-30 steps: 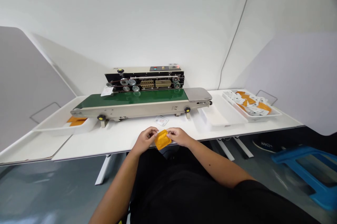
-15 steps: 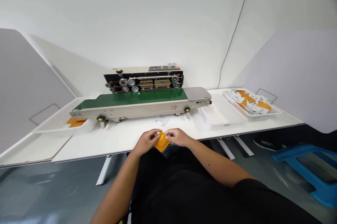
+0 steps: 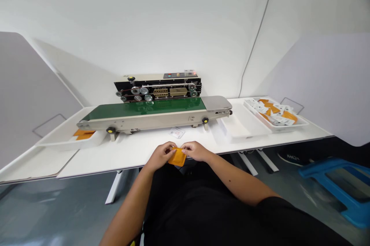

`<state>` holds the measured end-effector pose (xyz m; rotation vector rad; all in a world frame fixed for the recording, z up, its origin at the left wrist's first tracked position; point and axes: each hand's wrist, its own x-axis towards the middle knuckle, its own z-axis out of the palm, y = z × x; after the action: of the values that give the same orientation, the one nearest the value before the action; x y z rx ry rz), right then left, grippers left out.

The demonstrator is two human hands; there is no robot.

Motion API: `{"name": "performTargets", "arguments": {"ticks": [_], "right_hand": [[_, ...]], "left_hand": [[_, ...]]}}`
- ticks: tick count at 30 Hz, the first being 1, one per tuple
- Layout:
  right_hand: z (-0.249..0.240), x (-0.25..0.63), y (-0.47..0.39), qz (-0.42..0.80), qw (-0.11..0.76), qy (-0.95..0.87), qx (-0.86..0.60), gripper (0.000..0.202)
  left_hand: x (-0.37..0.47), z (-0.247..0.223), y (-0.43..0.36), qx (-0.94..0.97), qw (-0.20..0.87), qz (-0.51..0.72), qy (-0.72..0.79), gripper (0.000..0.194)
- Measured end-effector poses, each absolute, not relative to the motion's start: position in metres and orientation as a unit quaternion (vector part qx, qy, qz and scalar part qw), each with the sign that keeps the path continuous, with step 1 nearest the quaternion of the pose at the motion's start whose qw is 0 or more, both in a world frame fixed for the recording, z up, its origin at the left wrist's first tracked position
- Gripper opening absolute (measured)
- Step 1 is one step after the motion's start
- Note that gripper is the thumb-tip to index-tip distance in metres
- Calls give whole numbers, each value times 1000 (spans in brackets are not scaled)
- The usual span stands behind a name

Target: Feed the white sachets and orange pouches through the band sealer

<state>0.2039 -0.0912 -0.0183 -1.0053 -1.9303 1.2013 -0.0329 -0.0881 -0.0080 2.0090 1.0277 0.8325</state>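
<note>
A small orange pouch is pinched along its upper edge by both hands, just over the table's front edge. My left hand grips its upper left corner between thumb and fingers. At its upper right corner, my right hand holds on in the same way. Beyond the hands, a small white printed packet lies flat on the table. Behind that stands a band sealing machine with a green conveyor belt running along its front.
To the right, a white tray holds several orange pouches and white packets, beside another white tray. A white bin at the left contains orange pouches. A blue plastic stool stands on the floor at right.
The orange pouch has turned slightly between the hands, from a diagonal tilt to nearly square. Both hands stay in almost the same place.
</note>
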Motion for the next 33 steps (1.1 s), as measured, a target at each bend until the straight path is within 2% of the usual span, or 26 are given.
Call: {"name": "performTargets", "arguments": {"ticks": [10, 14, 20, 28, 33], "right_hand": [[-22, 203, -89, 486, 339, -707, -386, 19], [-27, 203, -82, 506, 416, -646, -392, 21], [-32, 204, -71, 575, 567, -442, -390, 31], [-23, 197, -44, 542, 649, -348, -404, 35], [5, 200, -26, 500, 651, -377, -429, 36]], "left_hand": [[-32, -9, -89, 755, 380, 353, 402, 19], [-34, -12, -87, 732, 393, 389, 397, 21], [-34, -15, -83, 734, 387, 394, 396, 28], [-34, -13, -85, 738, 372, 400, 395, 25], [-35, -13, -85, 739, 373, 400, 393, 25]]}}
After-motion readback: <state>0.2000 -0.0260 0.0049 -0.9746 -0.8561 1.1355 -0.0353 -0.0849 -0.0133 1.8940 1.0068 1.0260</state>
